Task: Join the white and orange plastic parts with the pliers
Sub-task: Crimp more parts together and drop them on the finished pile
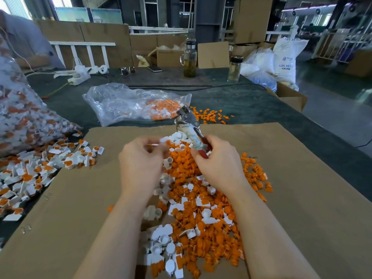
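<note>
The right hand (219, 160) grips the pliers (191, 129) by their handles, fingers curled round them, so that the metal head points up toward twelve o'clock above the heap. The left hand (141, 158) pinches a small white part (166, 140) with an orange edge between thumb and fingertips, just at nine o'clock of the pliers' handles; whether part and pliers touch is blurred. Both hands hover over a heap of loose orange parts (201, 208) mixed with white parts (163, 236), which lies on a sheet of cardboard (80, 218) covering the bench (251, 101). At nine o'clock of the heap, off the cardboard's edge, lies a pile of joined pieces (30, 174), white with orange centres. At twelve o'clock, beyond the cardboard, a clear plastic bag (120, 101) holds more orange and white pieces, with a scatter of orange ones (211, 115) beside it.
</note>
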### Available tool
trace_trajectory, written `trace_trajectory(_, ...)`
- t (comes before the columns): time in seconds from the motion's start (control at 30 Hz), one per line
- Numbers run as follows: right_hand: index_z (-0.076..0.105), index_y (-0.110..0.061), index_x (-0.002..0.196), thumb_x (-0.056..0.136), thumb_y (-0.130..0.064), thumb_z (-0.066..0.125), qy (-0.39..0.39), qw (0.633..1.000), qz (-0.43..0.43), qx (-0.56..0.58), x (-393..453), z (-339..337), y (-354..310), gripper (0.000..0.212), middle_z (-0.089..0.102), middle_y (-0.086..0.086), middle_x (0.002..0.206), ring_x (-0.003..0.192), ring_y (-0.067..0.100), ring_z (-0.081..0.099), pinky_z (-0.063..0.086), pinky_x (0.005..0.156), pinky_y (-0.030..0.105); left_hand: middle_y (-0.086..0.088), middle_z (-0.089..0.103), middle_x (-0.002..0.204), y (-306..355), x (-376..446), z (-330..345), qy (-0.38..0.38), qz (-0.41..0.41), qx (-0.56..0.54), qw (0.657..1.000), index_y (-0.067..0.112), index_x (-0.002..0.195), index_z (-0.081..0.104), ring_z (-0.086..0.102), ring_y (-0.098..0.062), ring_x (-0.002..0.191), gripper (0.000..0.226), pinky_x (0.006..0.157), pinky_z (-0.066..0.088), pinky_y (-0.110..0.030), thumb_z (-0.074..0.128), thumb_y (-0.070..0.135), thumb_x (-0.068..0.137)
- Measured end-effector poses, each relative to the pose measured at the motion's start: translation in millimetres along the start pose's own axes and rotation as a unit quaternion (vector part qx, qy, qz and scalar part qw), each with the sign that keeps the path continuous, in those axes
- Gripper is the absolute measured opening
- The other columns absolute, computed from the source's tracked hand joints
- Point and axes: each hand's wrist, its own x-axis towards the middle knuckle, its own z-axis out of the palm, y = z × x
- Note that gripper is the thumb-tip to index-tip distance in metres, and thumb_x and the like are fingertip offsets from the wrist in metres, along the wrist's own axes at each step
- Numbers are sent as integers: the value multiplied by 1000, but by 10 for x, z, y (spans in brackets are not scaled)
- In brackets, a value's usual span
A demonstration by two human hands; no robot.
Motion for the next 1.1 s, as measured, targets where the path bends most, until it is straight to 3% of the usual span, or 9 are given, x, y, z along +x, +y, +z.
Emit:
trace_trajectory(0.13,52,-29,86,91,-36,59,-46,996,37,-69,9,-26,107,11,53,-15,74,64,4,50,33,49,19,5,73,74,-184,253,-339,125,-125,-118,977,18,107,70,72,-3,68,16,65,56,-23,65,9,93)
trace_trajectory(0.23,50,-29,77,90,-36,58,-86,989,52,-104,-10,1,137,16,55,-10,73,64,6,52,33,47,24,-4,72,94,-280,390,-504,172,-246,-291,908,10,121,63,74,-9,75,25,66,60,-22,57,5,97)
trace_trajectory(0.37,55,-28,85,89,-38,58,-100,985,64,-124,-9,47,124,11,54,-11,75,67,8,53,35,48,24,-6,60,137,-365,488,-650,165,-308,-441,827,6,142,46,64,-7,112,38,76,56,-16,33,8,106)
trace_trajectory(0.43,56,-28,87,89,-38,58,-93,985,68,-130,-9,56,122,11,54,-12,75,67,8,53,37,48,24,-2,59,136,-369,469,-646,158,-304,-414,843,10,141,47,62,-5,101,38,68,53,-15,36,10,105)
trace_trajectory(0.57,54,-29,89,88,-41,60,-80,982,70,-154,-14,65,126,14,52,-12,76,65,7,50,33,47,23,2,60,100,-343,407,-525,134,-244,-306,911,13,141,51,56,-5,77,42,67,48,-20,54,17,99)
trace_trajectory(0.7,60,-27,103,88,-46,61,-75,983,45,-160,-14,123,97,23,52,-10,90,76,10,50,37,52,23,9,63,111,-230,261,-270,42,-60,9,997,31,120,65,54,0,88,27,75,43,-23,65,24,94)
trace_trajectory(0.8,62,-28,109,87,-44,62,-81,982,20,-171,-15,166,62,27,54,-9,98,77,10,50,35,50,23,2,62,113,-237,202,-72,-75,60,209,973,31,117,69,58,-18,109,25,93,49,-37,65,27,93)
trace_trajectory(0.87,62,-27,109,87,-42,62,-86,979,15,-184,-20,183,59,26,52,-9,94,74,11,48,30,47,23,0,51,102,-279,181,3,-105,101,299,943,28,116,69,55,-25,109,25,92,47,-38,66,30,92)
trace_trajectory(1.1,61,-26,103,86,-39,65,-89,979,27,-182,-20,171,74,21,53,-9,85,69,11,49,30,46,23,3,55,101,-257,143,42,-128,115,315,933,28,97,67,56,-18,92,12,80,48,-32,72,29,87)
